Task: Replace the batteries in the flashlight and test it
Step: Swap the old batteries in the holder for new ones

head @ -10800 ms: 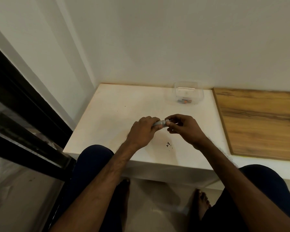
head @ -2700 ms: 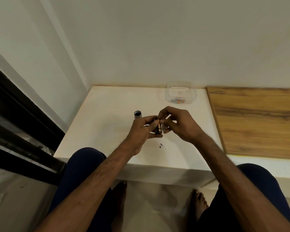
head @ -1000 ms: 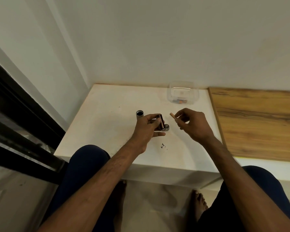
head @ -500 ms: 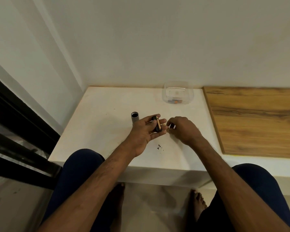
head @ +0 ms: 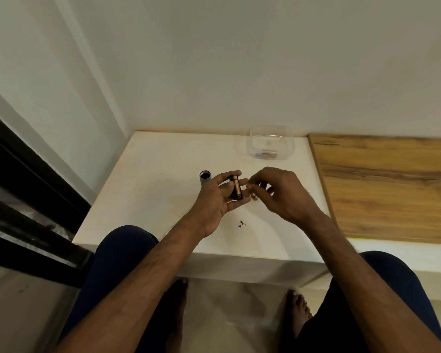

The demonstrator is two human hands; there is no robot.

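the left hand (head: 215, 200) is cradling the battery holder (head: 236, 190) in loosely curled fingers beside the standing flashlight tube (head: 205, 178) while the right hand (head: 280, 193) is pinching one small battery (head: 253, 195), so it looks like old batteries are coming out and fresh ones from the clear box (head: 270, 145) are needing to go in next.

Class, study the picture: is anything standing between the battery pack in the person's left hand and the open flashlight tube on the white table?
Nothing separate does. The flashlight tube stands upright, mouth open, just beyond the left hand. Only that hand's own fingers lie between the battery pack and the tube. The clear container sits farther back.
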